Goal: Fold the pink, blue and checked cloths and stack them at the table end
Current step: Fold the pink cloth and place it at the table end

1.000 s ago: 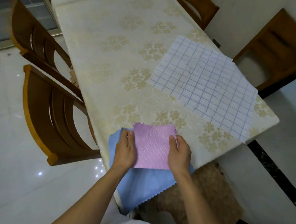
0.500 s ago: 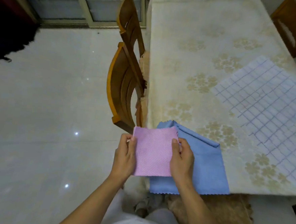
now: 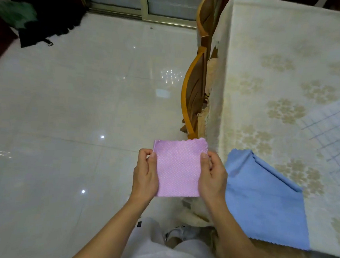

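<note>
Nearest, my left hand (image 3: 145, 173) and my right hand (image 3: 213, 177) hold the folded pink cloth (image 3: 178, 167) between them, off the table and over the floor (image 3: 65, 121). Each hand pinches one side edge, thumb on the upper face and fingers curled beneath; the cloth is a small flat square with its scalloped edge farthest from me. No label or writing can be read on it.

Just right of my right hand, the blue cloth (image 3: 260, 199) lies on the near corner of the table (image 3: 271, 55), one corner folded over and its near edge hanging past the table's end. Farther right, the checked cloth (image 3: 334, 128) lies spread flat, partly cut off by the frame edge. The tablecloth bears a pale floral pattern, no text.

Beyond, two wooden chairs (image 3: 193, 94) stand against the table's left side; a sliding glass door (image 3: 146, 0) closes the far wall.
</note>
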The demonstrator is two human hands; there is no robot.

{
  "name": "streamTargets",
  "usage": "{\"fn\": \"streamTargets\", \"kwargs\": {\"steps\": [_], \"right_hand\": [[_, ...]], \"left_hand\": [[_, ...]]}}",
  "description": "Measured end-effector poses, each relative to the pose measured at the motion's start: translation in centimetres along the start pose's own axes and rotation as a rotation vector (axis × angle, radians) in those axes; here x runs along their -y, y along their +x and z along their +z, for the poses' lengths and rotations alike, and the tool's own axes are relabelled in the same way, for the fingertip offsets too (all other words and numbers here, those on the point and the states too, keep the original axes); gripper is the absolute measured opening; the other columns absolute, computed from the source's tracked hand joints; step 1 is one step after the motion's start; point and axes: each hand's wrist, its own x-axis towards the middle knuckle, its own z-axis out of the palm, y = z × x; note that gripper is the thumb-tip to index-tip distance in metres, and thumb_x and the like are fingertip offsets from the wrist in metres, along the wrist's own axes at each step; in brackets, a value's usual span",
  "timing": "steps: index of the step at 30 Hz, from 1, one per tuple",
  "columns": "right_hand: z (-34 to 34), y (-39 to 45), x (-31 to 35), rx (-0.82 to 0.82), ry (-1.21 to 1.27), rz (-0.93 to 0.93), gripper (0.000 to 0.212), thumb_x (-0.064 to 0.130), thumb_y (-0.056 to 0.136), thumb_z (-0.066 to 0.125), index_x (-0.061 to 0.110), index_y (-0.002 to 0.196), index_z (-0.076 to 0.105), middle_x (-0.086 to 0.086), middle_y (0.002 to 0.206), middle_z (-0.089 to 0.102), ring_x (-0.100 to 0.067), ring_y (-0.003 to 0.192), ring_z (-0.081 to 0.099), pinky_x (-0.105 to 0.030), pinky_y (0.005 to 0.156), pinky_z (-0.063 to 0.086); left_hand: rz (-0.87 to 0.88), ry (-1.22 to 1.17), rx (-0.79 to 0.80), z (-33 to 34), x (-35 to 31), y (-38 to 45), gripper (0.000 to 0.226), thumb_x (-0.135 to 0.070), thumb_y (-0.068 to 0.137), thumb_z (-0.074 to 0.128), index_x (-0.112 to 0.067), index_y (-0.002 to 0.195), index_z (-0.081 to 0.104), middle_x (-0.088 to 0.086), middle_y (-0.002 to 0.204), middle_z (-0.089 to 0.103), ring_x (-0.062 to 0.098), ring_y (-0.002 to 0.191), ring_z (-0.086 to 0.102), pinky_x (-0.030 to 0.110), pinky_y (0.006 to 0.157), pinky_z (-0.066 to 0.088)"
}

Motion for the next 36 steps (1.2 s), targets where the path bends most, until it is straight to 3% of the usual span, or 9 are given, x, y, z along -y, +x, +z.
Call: {"fn": "streamTargets", "kwargs": {"steps": [2,6,9,12,16,18,23,36], "right_hand": [[2.4,-0.3,1.0,0.006,-0.013,0.003,0.026,0.041,0.101,0.043,0.024,0.086,0.056,0.003,0.076,0.058,-0.013,0.07,0.051,-0.025,0.059,0.038],[7.3,-0.3,3.0,0.055,0.012,0.036,0.02,0.032,0.105,0.046,0.022,0.092,0.058,0.023,0.077,0.059,0.001,0.07,0.054,-0.013,0.058,0.039],[11.1,-0.4,4.9,0.046,0.012,0.011,0.024,0.031,0.104,0.047,0.013,0.094,0.061,0.017,0.071,0.056,0.004,0.066,0.053,-0.009,0.058,0.039],[14.5,-0.7,6.8,0.054,0.024,0.009,0.022,0.03,0.104,0.049,0.014,0.097,0.062,0.014,0.077,0.057,0.002,0.071,0.055,-0.008,0.06,0.04],[18.0,-0.5,8.9,0.095,0.02,0.0,0.019,0.028,0.103,0.051,0.017,0.09,0.058,0.022,0.069,0.056,0.004,0.067,0.053,-0.009,0.059,0.039],[19.3,0.0,9.6,0.105,0.022,0.007,0.019,0.028,0.103,0.05,0.015,0.093,0.06,0.017,0.072,0.056,0.005,0.068,0.054,-0.009,0.06,0.041],[21.8,2.0,10.9,0.111,0.029,0.03,0.019,0.03,0.103,0.05,0.016,0.103,0.062,0.007,0.088,0.064,0.004,0.078,0.059,-0.007,0.062,0.045],[28.6,15.1,13.2,0.166,0.0,0.013,0.016,0.033,0.102,0.05,0.023,0.095,0.06,0.009,0.084,0.063,-0.004,0.079,0.061,-0.009,0.06,0.044]], "left_hand": [[-0.002,-0.015,0.001,-2.2,0.3,1.1,0.022,-0.03,0.105,0.033,-0.012,0.099,0.044,-0.001,0.074,0.048,-0.003,0.057,0.045,0.014,0.052,0.033],[-0.016,-0.028,0.003,-6.8,1.4,3.8,0.024,-0.033,0.105,0.033,-0.012,0.1,0.044,-0.001,0.074,0.049,-0.003,0.057,0.045,0.013,0.051,0.033],[-0.021,-0.033,0.007,-10.3,2.0,6.1,0.025,-0.033,0.105,0.033,-0.012,0.101,0.046,-0.001,0.074,0.049,-0.002,0.056,0.044,0.014,0.052,0.033],[-0.027,-0.023,-0.004,-13.5,2.6,8.3,0.024,-0.034,0.105,0.034,-0.014,0.101,0.046,-0.001,0.072,0.05,0.0,0.054,0.043,0.018,0.051,0.031],[-0.02,-0.029,-0.026,-16.7,3.1,10.7,0.025,-0.036,0.105,0.036,-0.014,0.099,0.047,-0.004,0.065,0.046,0.003,0.052,0.039,0.022,0.051,0.03],[-0.036,-0.044,-0.039,-17.7,3.2,11.5,0.025,-0.036,0.105,0.035,-0.014,0.1,0.046,-0.004,0.066,0.046,0.005,0.055,0.04,0.024,0.052,0.032],[-0.072,-0.085,-0.055,-19.0,3.0,14.0,0.024,-0.034,0.105,0.034,-0.013,0.102,0.045,-0.001,0.071,0.05,0.001,0.055,0.044,0.013,0.047,0.032],[-0.079,-0.064,-0.145,-18.6,-0.1,27.1,0.023,-0.033,0.105,0.035,-0.014,0.099,0.046,-0.002,0.069,0.048,-0.002,0.053,0.043,0.015,0.048,0.031]]}}
